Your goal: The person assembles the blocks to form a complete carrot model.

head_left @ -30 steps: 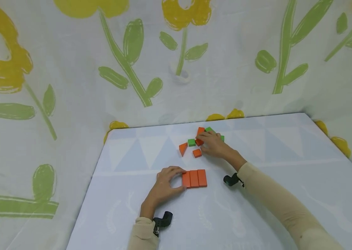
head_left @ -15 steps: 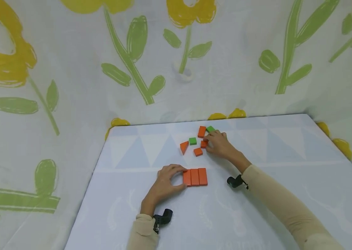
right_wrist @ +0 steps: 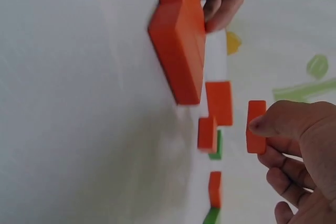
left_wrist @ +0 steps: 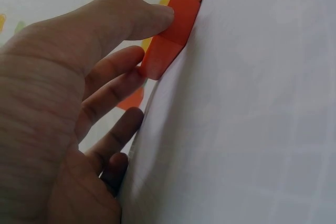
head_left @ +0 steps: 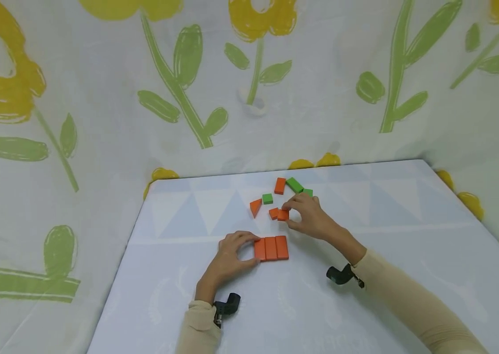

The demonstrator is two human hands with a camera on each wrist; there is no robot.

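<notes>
Pale table cover (head_left: 409,255) with faint triangle print, filling near and right of scene. Behind it and on both sides, white curtain backdrop (head_left: 99,73) printed with big yellow flowers, green stems and leaves. Even, soft lighting, no hard shadows.

Blocks (head_left: 269,248): no writing to read.
Table cover (head_left: 400,275): only faint patterns.
Curtain (head_left: 99,98): flowers only.

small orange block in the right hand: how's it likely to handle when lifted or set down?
Probably rigid: the small orange block keeps crisp straight edges under the right hand pinch. Likely light, since fingertips alone carry it. Flat faces suggest it won't roll, and should sit stably on the table. Its matte look hints at decent grip.
</notes>
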